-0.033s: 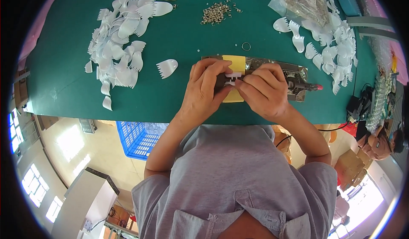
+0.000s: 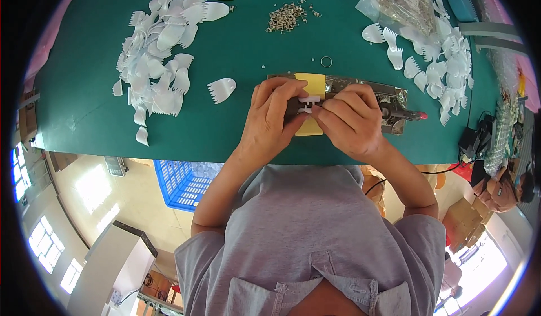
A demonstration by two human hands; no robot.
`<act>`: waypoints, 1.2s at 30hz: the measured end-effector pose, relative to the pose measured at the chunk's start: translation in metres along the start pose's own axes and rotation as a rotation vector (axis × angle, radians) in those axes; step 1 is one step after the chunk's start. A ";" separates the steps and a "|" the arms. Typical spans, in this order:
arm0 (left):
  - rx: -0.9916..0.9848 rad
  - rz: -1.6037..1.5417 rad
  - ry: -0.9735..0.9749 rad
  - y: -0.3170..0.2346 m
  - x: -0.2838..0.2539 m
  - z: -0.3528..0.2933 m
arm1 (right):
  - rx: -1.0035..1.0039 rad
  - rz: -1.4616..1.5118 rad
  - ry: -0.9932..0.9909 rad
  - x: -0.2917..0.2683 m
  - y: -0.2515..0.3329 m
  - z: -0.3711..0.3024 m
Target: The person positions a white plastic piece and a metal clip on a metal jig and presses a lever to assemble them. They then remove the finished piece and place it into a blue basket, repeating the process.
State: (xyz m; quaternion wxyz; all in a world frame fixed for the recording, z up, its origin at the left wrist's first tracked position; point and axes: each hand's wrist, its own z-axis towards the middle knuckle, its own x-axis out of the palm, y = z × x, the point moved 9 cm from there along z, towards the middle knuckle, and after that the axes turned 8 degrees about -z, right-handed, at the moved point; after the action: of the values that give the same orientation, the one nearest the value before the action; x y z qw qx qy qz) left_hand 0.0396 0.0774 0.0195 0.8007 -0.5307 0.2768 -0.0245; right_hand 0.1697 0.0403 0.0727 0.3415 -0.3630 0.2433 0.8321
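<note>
My left hand (image 2: 271,108) and my right hand (image 2: 352,118) meet over a dark metal fixture (image 2: 394,99) lying near the table's front edge. Between their fingertips is a small white plastic part (image 2: 308,99) with short teeth or prongs. The left thumb and fingers pinch it from the left, while the right fingertips close on its other end. Whether the right fingers also hold a small metal piece is hidden. Under the hands, a yellow strip (image 2: 310,81) crosses the fixture. A dark lever with a red tip (image 2: 422,115) sticks out at its right.
White toothed comb-like pieces (image 2: 163,51) pile at the left, with one loose piece (image 2: 221,90) nearer. More white pieces (image 2: 451,62) lie right. Small metal clips (image 2: 286,18) are heaped at the back, near a plastic bag (image 2: 397,3) and a metal ring (image 2: 326,62). A blue basket (image 2: 179,186) stands below.
</note>
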 end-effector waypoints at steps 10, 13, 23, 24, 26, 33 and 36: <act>0.091 0.079 -0.005 -0.009 -0.005 0.009 | 0.071 0.045 0.052 -0.001 -0.004 0.002; 0.087 0.050 -0.011 -0.008 -0.003 0.012 | 0.124 0.052 0.086 -0.008 -0.012 0.006; 0.140 -0.037 -0.079 0.003 -0.002 0.009 | 0.629 -0.173 0.318 -0.024 -0.159 -0.020; 0.146 -0.038 -0.082 0.002 -0.002 0.009 | 0.646 -0.079 0.329 -0.017 -0.159 -0.017; 0.142 -0.051 -0.073 0.001 -0.002 0.010 | 0.655 0.016 0.337 -0.004 -0.158 -0.009; 0.141 -0.063 -0.062 0.003 -0.001 0.011 | 0.574 0.119 0.382 0.060 -0.166 0.034; 0.135 -0.070 -0.060 0.002 -0.001 0.011 | 0.526 0.093 0.310 0.075 -0.169 0.049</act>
State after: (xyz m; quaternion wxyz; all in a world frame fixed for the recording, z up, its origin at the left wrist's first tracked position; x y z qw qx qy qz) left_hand 0.0431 0.0877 0.0215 0.8414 -0.4852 0.2316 -0.0550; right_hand 0.2360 0.2110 0.0182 0.3442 -0.3731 0.5159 0.6901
